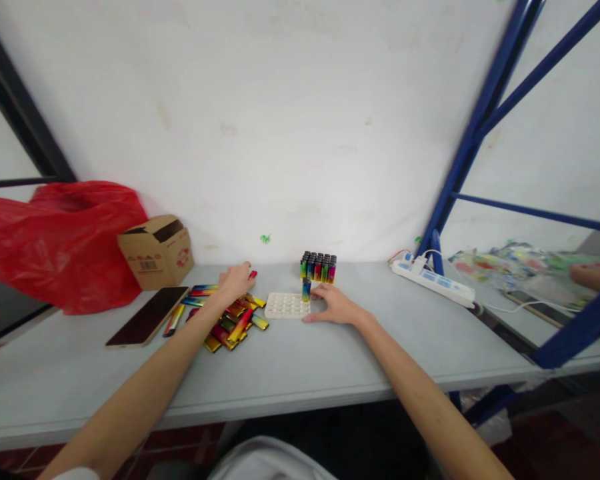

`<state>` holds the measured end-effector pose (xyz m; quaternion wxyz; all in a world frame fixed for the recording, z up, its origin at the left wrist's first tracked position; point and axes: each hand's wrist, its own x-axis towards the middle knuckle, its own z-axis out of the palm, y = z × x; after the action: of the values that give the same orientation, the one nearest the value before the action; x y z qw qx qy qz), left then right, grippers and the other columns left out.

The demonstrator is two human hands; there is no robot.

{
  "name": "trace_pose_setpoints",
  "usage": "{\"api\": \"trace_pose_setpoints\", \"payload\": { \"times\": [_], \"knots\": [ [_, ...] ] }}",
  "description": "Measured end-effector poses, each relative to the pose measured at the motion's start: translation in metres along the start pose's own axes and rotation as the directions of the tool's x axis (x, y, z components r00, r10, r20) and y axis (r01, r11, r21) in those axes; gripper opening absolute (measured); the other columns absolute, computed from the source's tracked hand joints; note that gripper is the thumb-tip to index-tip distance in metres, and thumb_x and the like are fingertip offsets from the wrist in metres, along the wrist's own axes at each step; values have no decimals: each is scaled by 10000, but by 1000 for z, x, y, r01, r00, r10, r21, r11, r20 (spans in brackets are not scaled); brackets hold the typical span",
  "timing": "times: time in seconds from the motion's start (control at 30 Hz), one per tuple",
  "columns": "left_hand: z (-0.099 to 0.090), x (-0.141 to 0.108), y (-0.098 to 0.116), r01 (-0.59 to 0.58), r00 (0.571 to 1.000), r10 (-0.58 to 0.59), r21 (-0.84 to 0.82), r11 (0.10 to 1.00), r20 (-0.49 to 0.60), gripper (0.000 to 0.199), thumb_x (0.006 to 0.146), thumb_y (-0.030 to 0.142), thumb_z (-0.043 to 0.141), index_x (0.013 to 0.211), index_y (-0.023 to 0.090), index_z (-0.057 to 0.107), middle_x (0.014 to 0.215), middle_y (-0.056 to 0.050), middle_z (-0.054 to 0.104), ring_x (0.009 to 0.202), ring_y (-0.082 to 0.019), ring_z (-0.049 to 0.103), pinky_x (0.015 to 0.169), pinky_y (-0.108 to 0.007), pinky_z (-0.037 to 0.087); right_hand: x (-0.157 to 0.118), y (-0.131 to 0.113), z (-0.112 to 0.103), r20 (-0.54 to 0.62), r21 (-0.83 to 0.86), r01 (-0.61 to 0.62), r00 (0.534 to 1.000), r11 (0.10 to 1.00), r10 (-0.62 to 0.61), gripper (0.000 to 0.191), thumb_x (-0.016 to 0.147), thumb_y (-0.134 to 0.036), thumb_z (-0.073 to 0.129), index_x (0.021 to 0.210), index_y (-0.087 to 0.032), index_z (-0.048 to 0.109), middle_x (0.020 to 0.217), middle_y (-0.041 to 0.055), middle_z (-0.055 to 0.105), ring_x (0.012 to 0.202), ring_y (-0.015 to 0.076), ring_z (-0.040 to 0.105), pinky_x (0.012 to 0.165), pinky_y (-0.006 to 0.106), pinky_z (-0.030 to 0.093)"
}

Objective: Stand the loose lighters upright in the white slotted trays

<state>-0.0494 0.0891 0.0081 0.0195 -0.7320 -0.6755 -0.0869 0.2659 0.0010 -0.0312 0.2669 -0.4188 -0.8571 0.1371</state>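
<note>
My left hand is over the back of a loose pile of shiny multicoloured lighters. Its fingers are closed on a red-ended lighter, mostly hidden by the hand. To the right lies a white tray with rows of round holes. A single blue-and-yellow lighter with a dark top stands upright at the tray's right end. My right hand curves round that end, thumb at the front corner and fingertips beside the standing lighter. Just behind stands a tight block of upright black-topped lighters.
A dark-screened phone lies left of the pile. Behind it are an open cardboard box and a red plastic bag. A white power strip and a blue metal frame stand right. Another person's hand shows at far right.
</note>
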Motion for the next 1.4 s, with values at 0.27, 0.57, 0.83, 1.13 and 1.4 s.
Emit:
{"api": "trace_pose_setpoints", "payload": {
  "times": [0.27, 0.57, 0.83, 1.13, 1.4],
  "knots": [
    [-19, -11, 5, -267, 962, 195, -514, 815, -190, 323, 863, 449, 583, 984, 183, 720, 810, -82, 749, 865, -282, 733, 834, -358, 530, 0, 0, -1, 6, 4, -3, 1000, 1000, 3, 692, 714, -569, 944, 1211, -138, 731, 1075, 112, 695, 989, 274, 644, 925, 398, 513],
    [-25, -58, 65, 58, 953, 297, -998, 28, 64, 236, 733, 285, 673, 847, 227, 475, 669, 13, 632, 554, -146, 577, 485, -237, 417, -1, 3, 0, 5, 17, 16, 1000, 1000, -16, 679, 719, -557, 944, 1222, -153, 731, 1065, 100, 703, 992, 272, 649, 930, 401, 514],
    [-27, -75, 77, 290, 881, 433, -941, -174, 191, 157, 844, 324, 619, 910, 210, 535, 609, 67, 431, 469, -100, 368, 444, -195, 300, -1, 7, 1, 2, 32, 8, 1000, 999, -8, 697, 712, -577, 941, 1236, -170, 727, 1070, 95, 697, 993, 271, 644, 942, 411, 515],
    [-26, -76, 76, 342, 858, 468, -917, -207, 214, 416, 990, 422, 357, 672, 190, 492, 614, 31, 348, 496, -117, 344, 451, -211, 323, -2, 8, 2, 3, 47, 6, 1000, 999, -6, 715, 721, -578, 935, 1257, -157, 720, 1092, 111, 695, 1008, 279, 650, 960, 427, 520],
    [-22, -73, 76, 329, 870, 438, -928, -174, 226, 348, 956, 342, 336, 656, 206, 449, 615, 34, 315, 503, -127, 297, 448, -203, 302, -2, 8, 2, 4, 37, 13, 1000, 999, -13, 704, 733, -555, 935, 1268, -155, 712, 1094, 113, 693, 1000, 276, 644, 941, 414, 517]
  ]
}}
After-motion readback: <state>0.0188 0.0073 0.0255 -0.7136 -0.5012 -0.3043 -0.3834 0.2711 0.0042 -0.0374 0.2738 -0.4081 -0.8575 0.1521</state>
